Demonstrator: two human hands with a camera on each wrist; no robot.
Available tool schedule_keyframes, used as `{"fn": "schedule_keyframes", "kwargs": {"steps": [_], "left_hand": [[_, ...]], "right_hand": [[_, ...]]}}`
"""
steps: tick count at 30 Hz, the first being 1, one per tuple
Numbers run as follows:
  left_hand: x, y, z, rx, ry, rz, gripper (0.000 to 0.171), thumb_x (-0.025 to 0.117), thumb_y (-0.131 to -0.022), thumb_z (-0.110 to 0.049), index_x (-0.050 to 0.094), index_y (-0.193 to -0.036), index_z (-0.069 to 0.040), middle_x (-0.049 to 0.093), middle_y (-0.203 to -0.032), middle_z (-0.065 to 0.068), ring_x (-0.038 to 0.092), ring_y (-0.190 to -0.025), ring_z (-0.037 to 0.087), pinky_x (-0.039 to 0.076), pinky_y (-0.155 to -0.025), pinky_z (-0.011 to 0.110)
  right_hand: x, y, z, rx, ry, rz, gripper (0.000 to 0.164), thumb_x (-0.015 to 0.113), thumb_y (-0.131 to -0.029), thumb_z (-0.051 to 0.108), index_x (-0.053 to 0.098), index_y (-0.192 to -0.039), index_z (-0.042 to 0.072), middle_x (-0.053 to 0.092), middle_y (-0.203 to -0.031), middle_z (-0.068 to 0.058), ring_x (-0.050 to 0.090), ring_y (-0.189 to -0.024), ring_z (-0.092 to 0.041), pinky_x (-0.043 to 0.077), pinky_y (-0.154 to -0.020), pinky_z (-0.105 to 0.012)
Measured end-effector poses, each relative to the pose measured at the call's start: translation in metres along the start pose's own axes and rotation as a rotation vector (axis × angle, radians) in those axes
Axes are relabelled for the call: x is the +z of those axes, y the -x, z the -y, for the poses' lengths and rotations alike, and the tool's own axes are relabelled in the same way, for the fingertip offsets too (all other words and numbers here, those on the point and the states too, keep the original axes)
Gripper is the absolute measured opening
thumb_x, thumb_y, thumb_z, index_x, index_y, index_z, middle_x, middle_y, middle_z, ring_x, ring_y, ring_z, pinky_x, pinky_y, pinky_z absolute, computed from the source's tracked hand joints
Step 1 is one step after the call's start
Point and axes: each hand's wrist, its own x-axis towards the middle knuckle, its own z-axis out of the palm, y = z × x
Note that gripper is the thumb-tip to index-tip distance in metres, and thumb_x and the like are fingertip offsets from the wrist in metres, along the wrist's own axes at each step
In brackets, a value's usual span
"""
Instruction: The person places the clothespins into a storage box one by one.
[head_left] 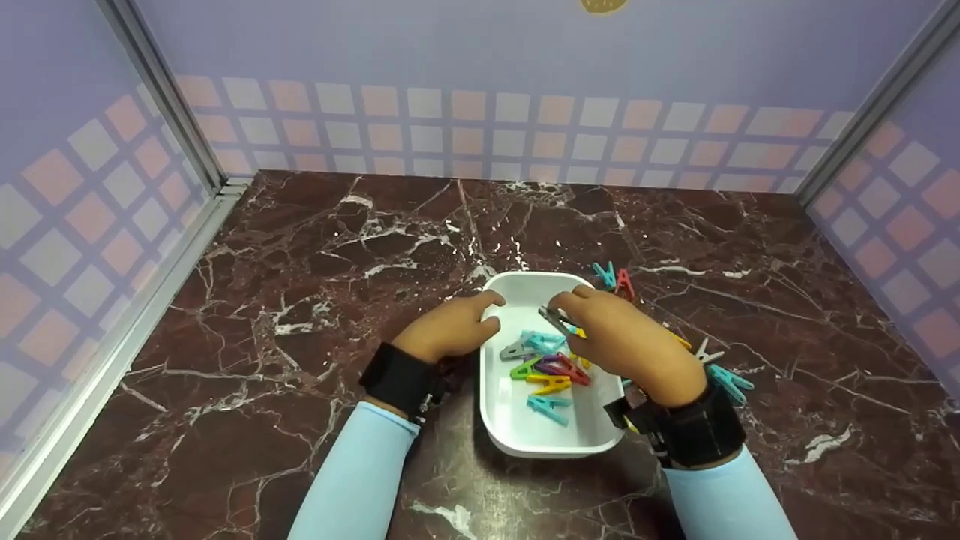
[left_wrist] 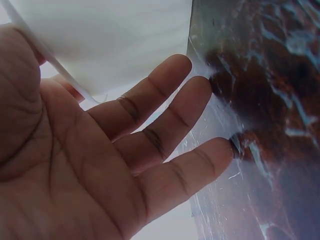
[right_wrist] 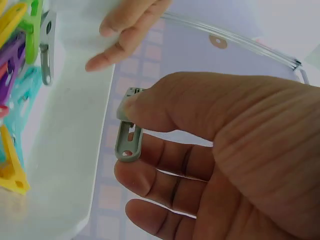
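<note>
A white rectangular basin [head_left: 457, 450] holds several plastic clothespins, among them a yellow clothespin [head_left: 551, 384] and a light blue clothespin [head_left: 550, 409]. My left hand [head_left: 450, 326] grips the basin's left rim. Its thumb and index finger hook over the edge, while the other three fingers [left_wrist: 187, 165] lie along the outer wall. Above the basin's right side, my right hand [head_left: 637, 341] pinches a grey clothespin [right_wrist: 129, 142] between thumb and index finger. The other fingers of that hand are loosely bent below it.
Outside the basin, a blue clothespin [head_left: 604, 274] and a red clothespin [head_left: 624, 283] lie beyond its far right corner. More lie to the right, including a teal clothespin [head_left: 729, 382], partly behind the right hand. Tiled-pattern walls [head_left: 510, 124] enclose the dark marbled table [head_left: 262, 360].
</note>
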Motion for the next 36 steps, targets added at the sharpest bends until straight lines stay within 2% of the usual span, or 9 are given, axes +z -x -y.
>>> {"fn": "schedule_keyframes", "kwargs": {"steps": [6,10,18,22,29,36], "left_hand": [[0.000,-0.001,0.000,0.003,-0.003,-0.007,0.046,0.046,-0.101,-0.024,0.048,-0.145,-0.012,0.060,-0.133,0.012,0.058,-0.114,0.025,0.043,-0.101,0.042],[0.000,-0.001,0.001,0.006,-0.001,-0.006,0.046,0.046,-0.101,-0.024,0.047,-0.145,-0.012,0.061,-0.131,0.012,0.058,-0.108,0.024,0.043,-0.098,0.041],[0.001,-0.001,0.001,0.016,-0.014,-0.018,0.045,0.047,-0.100,-0.022,0.048,-0.144,-0.010,0.062,-0.130,0.013,0.059,-0.106,0.024,0.045,-0.098,0.040],[0.001,-0.002,0.000,0.014,-0.009,-0.010,0.046,0.047,-0.100,-0.023,0.048,-0.144,-0.010,0.062,-0.129,0.013,0.059,-0.104,0.025,0.045,-0.097,0.040],[0.000,-0.002,-0.001,0.019,-0.003,-0.004,0.047,0.046,-0.100,-0.023,0.047,-0.145,-0.010,0.062,-0.130,0.013,0.059,-0.108,0.025,0.045,-0.098,0.041],[0.000,-0.001,0.000,0.007,0.009,0.000,0.046,0.046,-0.101,-0.024,0.047,-0.145,-0.011,0.062,-0.129,0.012,0.059,-0.105,0.024,0.045,-0.096,0.041]], "right_hand": [[0.004,-0.002,0.006,-0.030,0.010,-0.014,0.041,0.073,-0.087,0.005,0.061,-0.127,0.004,0.060,-0.106,-0.009,0.059,-0.087,-0.023,0.050,-0.075,-0.039],[0.010,-0.006,0.013,-0.065,0.021,-0.026,0.039,0.073,-0.087,0.005,0.063,-0.125,0.006,0.060,-0.104,-0.007,0.058,-0.087,-0.021,0.050,-0.075,-0.037],[0.024,-0.014,0.019,-0.108,0.047,-0.005,0.035,0.072,-0.084,0.006,0.065,-0.118,0.006,0.058,-0.092,-0.004,0.054,-0.078,-0.020,0.046,-0.068,-0.036],[0.029,-0.016,0.016,-0.089,0.051,0.024,0.033,0.073,-0.085,0.007,0.066,-0.117,0.006,0.058,-0.092,-0.005,0.055,-0.077,-0.021,0.046,-0.068,-0.037],[0.034,-0.020,0.012,0.003,0.063,0.135,0.036,0.073,-0.087,0.009,0.064,-0.122,0.005,0.061,-0.098,-0.007,0.058,-0.082,-0.022,0.050,-0.074,-0.040],[0.033,-0.022,0.009,0.046,0.030,0.160,0.037,0.073,-0.085,0.010,0.065,-0.121,0.007,0.059,-0.100,-0.007,0.055,-0.080,-0.020,0.049,-0.073,-0.037]]}}
